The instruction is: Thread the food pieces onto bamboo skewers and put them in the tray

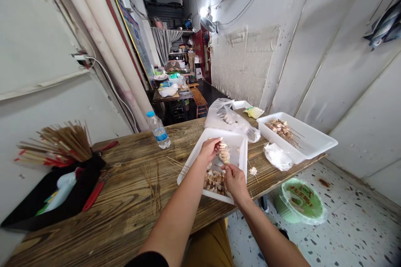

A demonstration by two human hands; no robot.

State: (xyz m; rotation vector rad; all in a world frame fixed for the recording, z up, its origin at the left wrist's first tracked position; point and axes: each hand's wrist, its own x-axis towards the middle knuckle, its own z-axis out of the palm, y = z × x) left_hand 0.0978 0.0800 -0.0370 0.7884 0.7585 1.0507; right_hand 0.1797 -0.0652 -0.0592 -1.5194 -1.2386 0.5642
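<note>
Over a white tray [191, 162] in front of me, my left hand [209, 150] is closed at the upper end of a string of pale meat pieces [224, 155]. Just below and to the right, my right hand [234, 178] is closed around the lower end of this meat skewer; its fingers hide most of the stick. Darker meat pieces [214, 182] lie in the near part of the tray. Beside its right edge, a thin stick carries one small pale meat piece [253, 171]. Bare bamboo skewers [154, 192] lie on the wooden table [125, 179] to the left.
A second white tray [310, 137] with loaded skewers [283, 131] stands at the right. Behind my tray lies a plastic bag [232, 119]. A water bottle [159, 131] and a black box [19, 204] with bundled sticks are leftward. A lined green bin [299, 200] stands on the floor.
</note>
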